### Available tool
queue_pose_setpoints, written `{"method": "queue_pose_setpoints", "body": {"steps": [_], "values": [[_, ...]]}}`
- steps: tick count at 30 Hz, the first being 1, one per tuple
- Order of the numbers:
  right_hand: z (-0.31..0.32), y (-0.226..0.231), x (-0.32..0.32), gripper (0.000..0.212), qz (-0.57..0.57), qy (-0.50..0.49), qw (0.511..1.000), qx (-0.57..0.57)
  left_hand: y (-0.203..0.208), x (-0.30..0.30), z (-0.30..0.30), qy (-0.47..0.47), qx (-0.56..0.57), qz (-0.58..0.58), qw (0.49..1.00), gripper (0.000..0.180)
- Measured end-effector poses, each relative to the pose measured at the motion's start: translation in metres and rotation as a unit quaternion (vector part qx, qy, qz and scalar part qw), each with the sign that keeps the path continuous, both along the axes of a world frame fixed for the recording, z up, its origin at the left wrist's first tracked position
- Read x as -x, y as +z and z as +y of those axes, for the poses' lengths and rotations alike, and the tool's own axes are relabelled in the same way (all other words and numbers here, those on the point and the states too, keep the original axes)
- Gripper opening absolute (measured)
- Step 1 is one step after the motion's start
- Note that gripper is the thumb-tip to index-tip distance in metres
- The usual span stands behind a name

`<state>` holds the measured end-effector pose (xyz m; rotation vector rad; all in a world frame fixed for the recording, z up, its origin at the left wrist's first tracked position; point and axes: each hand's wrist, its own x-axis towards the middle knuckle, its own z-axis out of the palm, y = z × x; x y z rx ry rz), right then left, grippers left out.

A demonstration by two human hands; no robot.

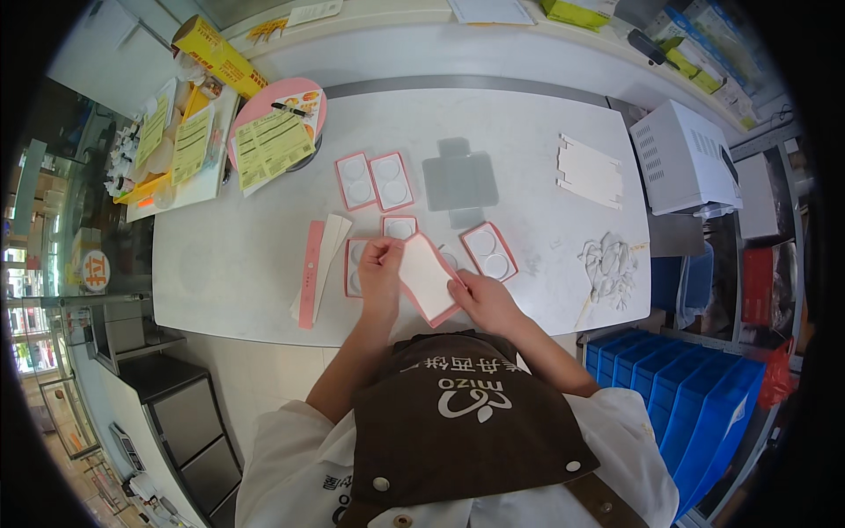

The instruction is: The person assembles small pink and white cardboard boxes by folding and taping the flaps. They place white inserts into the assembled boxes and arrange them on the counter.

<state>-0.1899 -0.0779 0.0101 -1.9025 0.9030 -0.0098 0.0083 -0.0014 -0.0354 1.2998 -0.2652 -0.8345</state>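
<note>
One pink-edged box (428,280) between fingers (462,288)

Left forearm (352,365): extended forward and inclined inward from the lower left. Left hand (381,268): raised at the wrist, fingers curled and drawn together in a pinch. Right forearm (559,359): angled forward and to the left. Right hand (487,297): positioned slightly nearer the torso, thumb extended uppermost, remaining fingers largely hidden beneath. Hands: apart, both elbows bent.
</note>
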Motion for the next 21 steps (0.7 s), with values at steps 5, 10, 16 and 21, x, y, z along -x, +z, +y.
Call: {"method": "queue_pose_setpoints", "body": {"steps": [5, 10, 16, 21], "values": [[0.011, -0.024, 0.006, 0.035, 0.066, 0.048, 0.994, 0.068, -0.019, -0.012, 0.017, -0.098, -0.044, 0.033, 0.994, 0.013], [-0.024, -0.093, 0.048, 0.036, 0.034, -0.11, 0.99, 0.084, -0.011, -0.007, 0.017, -0.19, -0.193, 0.057, 0.961, 0.037], [-0.094, -0.139, 0.138, 0.039, 0.097, -0.302, 0.942, 0.111, -0.044, 0.01, 0.04, -0.419, -0.247, -0.342, 0.804, 0.059], [-0.111, -0.146, 0.163, 0.04, 0.114, -0.306, 0.942, 0.072, -0.07, 0.052, 0.009, -0.435, -0.156, -0.67, 0.582, 0.075]]}}
